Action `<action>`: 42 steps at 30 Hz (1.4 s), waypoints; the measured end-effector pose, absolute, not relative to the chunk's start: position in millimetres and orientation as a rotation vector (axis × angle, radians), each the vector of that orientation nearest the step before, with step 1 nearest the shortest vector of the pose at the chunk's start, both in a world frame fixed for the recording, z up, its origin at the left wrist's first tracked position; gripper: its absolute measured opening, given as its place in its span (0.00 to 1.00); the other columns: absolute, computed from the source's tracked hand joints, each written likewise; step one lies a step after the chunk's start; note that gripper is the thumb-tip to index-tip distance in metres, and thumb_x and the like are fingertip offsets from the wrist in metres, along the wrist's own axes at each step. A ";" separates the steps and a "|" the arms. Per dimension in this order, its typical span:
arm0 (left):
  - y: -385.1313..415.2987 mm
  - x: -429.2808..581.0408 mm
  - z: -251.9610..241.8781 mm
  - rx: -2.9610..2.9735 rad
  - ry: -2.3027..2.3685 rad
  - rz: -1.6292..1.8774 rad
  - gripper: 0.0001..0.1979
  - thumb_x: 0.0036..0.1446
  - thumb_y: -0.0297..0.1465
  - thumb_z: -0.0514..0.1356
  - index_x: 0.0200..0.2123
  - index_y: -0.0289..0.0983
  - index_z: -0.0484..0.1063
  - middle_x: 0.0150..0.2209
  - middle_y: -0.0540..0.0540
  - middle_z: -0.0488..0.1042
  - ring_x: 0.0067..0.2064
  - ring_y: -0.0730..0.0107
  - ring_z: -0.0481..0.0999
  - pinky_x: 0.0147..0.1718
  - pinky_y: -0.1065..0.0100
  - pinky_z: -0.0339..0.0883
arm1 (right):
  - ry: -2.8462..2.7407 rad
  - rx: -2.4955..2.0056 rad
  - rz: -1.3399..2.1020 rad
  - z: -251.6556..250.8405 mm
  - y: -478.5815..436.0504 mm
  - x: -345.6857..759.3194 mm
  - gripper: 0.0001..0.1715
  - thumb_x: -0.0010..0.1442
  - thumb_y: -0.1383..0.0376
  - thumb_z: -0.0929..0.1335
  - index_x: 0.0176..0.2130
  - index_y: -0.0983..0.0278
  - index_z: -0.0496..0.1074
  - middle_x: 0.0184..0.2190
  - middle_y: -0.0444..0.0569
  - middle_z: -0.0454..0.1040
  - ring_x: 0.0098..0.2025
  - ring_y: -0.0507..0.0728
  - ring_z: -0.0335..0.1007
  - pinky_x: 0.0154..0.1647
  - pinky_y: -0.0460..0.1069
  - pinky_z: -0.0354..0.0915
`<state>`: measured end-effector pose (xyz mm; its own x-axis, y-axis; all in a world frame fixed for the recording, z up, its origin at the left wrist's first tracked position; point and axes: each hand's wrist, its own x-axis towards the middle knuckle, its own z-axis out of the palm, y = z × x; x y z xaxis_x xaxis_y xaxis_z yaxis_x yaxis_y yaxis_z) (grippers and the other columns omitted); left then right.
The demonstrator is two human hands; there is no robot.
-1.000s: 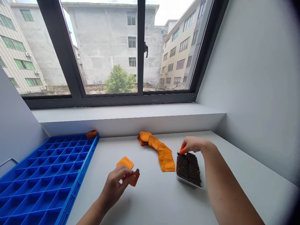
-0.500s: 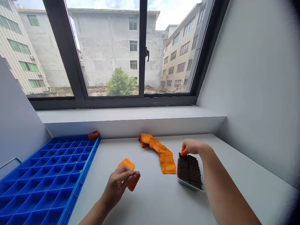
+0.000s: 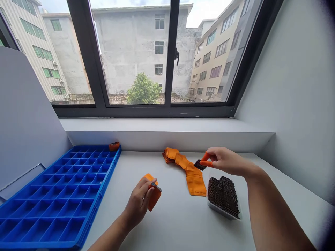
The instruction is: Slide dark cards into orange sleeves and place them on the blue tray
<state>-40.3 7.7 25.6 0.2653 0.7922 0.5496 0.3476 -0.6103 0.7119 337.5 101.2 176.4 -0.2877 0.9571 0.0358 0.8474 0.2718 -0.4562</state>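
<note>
The right hand (image 3: 225,162), thumb and forefinger closed, pinches a thin dark square (image 3: 199,164) above the overlapping flat orange pouches (image 3: 195,181), beside the clear tray (image 3: 221,212) of stacked dark squares (image 3: 223,195); a light grip by the edges likely suits it; the left hand (image 3: 140,202) clasps a soft orange pouch (image 3: 154,198).

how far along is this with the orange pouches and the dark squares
Early, it seems. Done: one orange piece sits in the blue tray's far corner, the only piece seen in it. In hand: the left hand holds an orange pouch, and the right hand pinches one dark square. Left: a clear tub packed with dark squares and a fanned row of orange pouches on the table.
</note>
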 end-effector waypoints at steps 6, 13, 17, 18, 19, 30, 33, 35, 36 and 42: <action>6.1 -41.7 24.5 2.078 1.043 1.367 0.21 0.80 0.37 0.49 0.68 0.41 0.71 0.47 0.39 0.74 0.46 0.58 0.76 0.48 0.55 0.73 | -2.276 -1.032 0.579 168.6 71.3 237.3 0.22 0.67 0.44 0.73 0.37 0.59 0.81 0.30 0.44 0.66 0.31 0.53 0.59 0.30 0.49 0.58; 3.9 -40.9 32.9 2.028 1.058 1.450 0.21 0.81 0.36 0.46 0.50 0.38 0.78 0.42 0.41 0.71 0.43 0.60 0.73 0.45 0.56 0.72 | -2.182 -0.977 0.777 147.6 51.9 185.6 0.18 0.67 0.47 0.74 0.37 0.59 0.81 0.32 0.43 0.65 0.35 0.54 0.62 0.33 0.49 0.60; 3.7 -40.3 34.3 2.032 1.056 1.476 0.21 0.81 0.36 0.46 0.50 0.38 0.78 0.41 0.41 0.71 0.42 0.60 0.73 0.43 0.57 0.71 | -2.152 -0.978 0.821 146.0 52.7 185.4 0.17 0.68 0.50 0.73 0.36 0.60 0.79 0.31 0.43 0.63 0.35 0.54 0.60 0.32 0.49 0.59; 3.6 -40.1 34.4 2.037 1.053 1.478 0.21 0.81 0.36 0.46 0.49 0.38 0.78 0.42 0.41 0.71 0.42 0.59 0.73 0.43 0.57 0.71 | -2.142 -0.975 0.829 145.7 52.9 185.4 0.16 0.68 0.51 0.73 0.36 0.60 0.79 0.31 0.43 0.62 0.35 0.54 0.60 0.32 0.49 0.58; 3.6 -39.9 34.5 2.041 1.051 1.480 0.21 0.81 0.36 0.46 0.49 0.38 0.78 0.42 0.41 0.71 0.42 0.59 0.73 0.43 0.56 0.71 | -2.132 -0.973 0.836 145.3 53.1 185.0 0.16 0.68 0.51 0.73 0.36 0.60 0.79 0.31 0.42 0.62 0.34 0.54 0.59 0.32 0.49 0.58; 4.8 -42.7 28.2 2.042 1.117 1.551 0.23 0.81 0.37 0.47 0.71 0.42 0.69 0.46 0.41 0.73 0.44 0.59 0.75 0.46 0.55 0.74 | -2.144 -0.909 0.774 144.4 49.7 181.6 0.17 0.68 0.51 0.73 0.34 0.60 0.78 0.31 0.43 0.63 0.34 0.54 0.61 0.34 0.50 0.60; 5.8 -43.7 24.5 2.024 1.115 1.575 0.23 0.81 0.35 0.47 0.73 0.42 0.66 0.46 0.41 0.73 0.44 0.60 0.74 0.46 0.56 0.74 | -2.155 -0.912 0.753 143.5 49.4 181.9 0.17 0.69 0.51 0.73 0.35 0.60 0.78 0.31 0.43 0.64 0.35 0.55 0.62 0.34 0.50 0.62; 6.3 -44.1 23.2 2.013 1.119 1.590 0.23 0.81 0.35 0.47 0.73 0.42 0.66 0.47 0.41 0.72 0.44 0.60 0.74 0.45 0.57 0.74 | -2.164 -0.916 0.750 143.2 49.1 182.0 0.17 0.69 0.50 0.73 0.35 0.59 0.78 0.32 0.44 0.65 0.35 0.55 0.63 0.34 0.50 0.62; 6.5 -44.2 22.8 2.012 1.123 1.594 0.23 0.81 0.35 0.47 0.72 0.42 0.66 0.47 0.41 0.72 0.44 0.60 0.74 0.46 0.57 0.73 | -2.170 -0.919 0.750 143.2 48.9 181.9 0.17 0.69 0.51 0.73 0.35 0.59 0.78 0.32 0.44 0.65 0.35 0.55 0.63 0.34 0.50 0.62; 6.4 -44.8 20.9 2.022 1.138 1.597 0.23 0.81 0.36 0.49 0.73 0.42 0.65 0.48 0.40 0.72 0.46 0.59 0.73 0.47 0.56 0.73 | -2.191 -0.946 0.687 144.5 47.0 180.6 0.16 0.68 0.52 0.73 0.34 0.60 0.77 0.31 0.43 0.64 0.34 0.54 0.63 0.33 0.50 0.61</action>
